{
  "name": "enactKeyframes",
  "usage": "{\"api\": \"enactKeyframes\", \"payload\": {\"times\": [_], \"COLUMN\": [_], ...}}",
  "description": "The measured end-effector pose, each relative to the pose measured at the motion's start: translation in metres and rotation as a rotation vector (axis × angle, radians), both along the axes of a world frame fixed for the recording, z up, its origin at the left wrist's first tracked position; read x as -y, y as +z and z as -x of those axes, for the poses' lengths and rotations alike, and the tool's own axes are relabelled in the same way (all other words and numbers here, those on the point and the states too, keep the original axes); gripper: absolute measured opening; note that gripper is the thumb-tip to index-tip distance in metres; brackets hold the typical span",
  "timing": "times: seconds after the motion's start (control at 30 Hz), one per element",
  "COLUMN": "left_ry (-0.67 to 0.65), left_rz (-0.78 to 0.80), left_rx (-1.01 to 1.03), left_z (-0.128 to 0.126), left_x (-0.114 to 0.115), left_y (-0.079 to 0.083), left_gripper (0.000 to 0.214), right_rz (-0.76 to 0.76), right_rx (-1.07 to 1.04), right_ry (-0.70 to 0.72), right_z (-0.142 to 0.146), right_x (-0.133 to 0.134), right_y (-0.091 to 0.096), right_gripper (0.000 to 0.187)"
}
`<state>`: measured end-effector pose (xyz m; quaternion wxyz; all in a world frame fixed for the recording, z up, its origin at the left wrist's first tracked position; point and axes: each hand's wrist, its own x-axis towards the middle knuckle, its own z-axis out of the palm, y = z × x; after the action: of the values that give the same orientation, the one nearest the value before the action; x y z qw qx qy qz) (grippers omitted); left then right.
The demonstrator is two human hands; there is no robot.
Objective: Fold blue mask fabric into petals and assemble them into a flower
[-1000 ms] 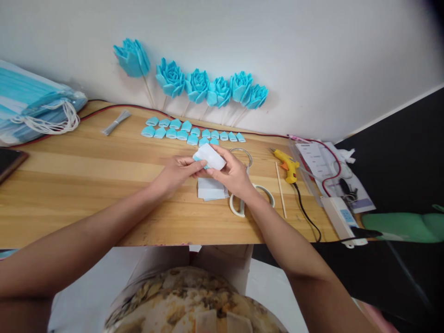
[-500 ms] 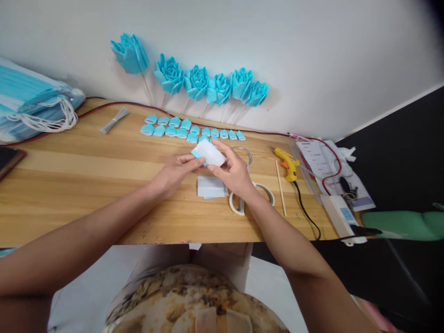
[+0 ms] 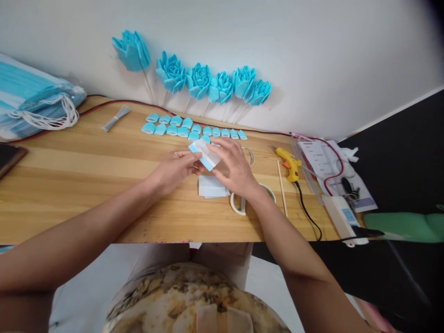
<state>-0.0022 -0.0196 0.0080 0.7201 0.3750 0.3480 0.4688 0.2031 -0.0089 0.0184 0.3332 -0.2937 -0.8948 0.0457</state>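
Observation:
A small blue-and-white mask-fabric piece (image 3: 207, 156) is held above the table, its white face up and a blue strip folded along its lower left side. My left hand (image 3: 175, 170) pinches its left edge between thumb and fingers. My right hand (image 3: 236, 167) grips the piece at its right side, the fingers at the upper corner and the thumb near the lower one. Beneath lies a stack of pale fabric pieces (image 3: 212, 188). White-handled scissors (image 3: 238, 208) lie partly hidden under my right hand. Folded blue petals (image 3: 172, 130) sit in rows just beyond my hands.
Blue fabric flowers (image 3: 199, 81) on sticks lean along the wall. To the right are a thin stick (image 3: 282, 189), a yellow glue gun (image 3: 289, 164), a power strip (image 3: 343, 219) and papers (image 3: 321, 157). Bagged masks (image 3: 31, 97), a wire bundle (image 3: 116, 118) and a phone (image 3: 10, 159) lie left.
The fabric piece has turned and shifted slightly left, and more of its blue strip shows. My right hand's fingers have spread wider along its right side.

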Motion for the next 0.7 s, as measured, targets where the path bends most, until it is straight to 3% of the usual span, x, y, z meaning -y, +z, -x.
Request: {"api": "enactKeyframes", "payload": {"times": [0.37, 0.53, 0.7], "left_ry": [-0.014, 0.070, 0.062], "left_rz": [-0.046, -0.095, -0.104], "left_rx": [-0.076, -0.252, -0.294], "left_z": [-0.0017, -0.0021, -0.0019], "left_x": [0.0010, 0.0014, 0.0021], "left_y": [-0.0016, -0.0014, 0.0002], "left_gripper": [0.022, 0.025, 0.025], "right_rz": [-0.044, 0.102, 0.235], "right_rx": [-0.084, -0.177, -0.286], "right_ry": [-0.024, -0.055, -0.077], "right_z": [0.0044, 0.0068, 0.0078], "right_x": [-0.0011, 0.0024, 0.0044], "right_y": [-0.0085, -0.0081, -0.0076], "right_gripper": [0.013, 0.012, 0.009]}}
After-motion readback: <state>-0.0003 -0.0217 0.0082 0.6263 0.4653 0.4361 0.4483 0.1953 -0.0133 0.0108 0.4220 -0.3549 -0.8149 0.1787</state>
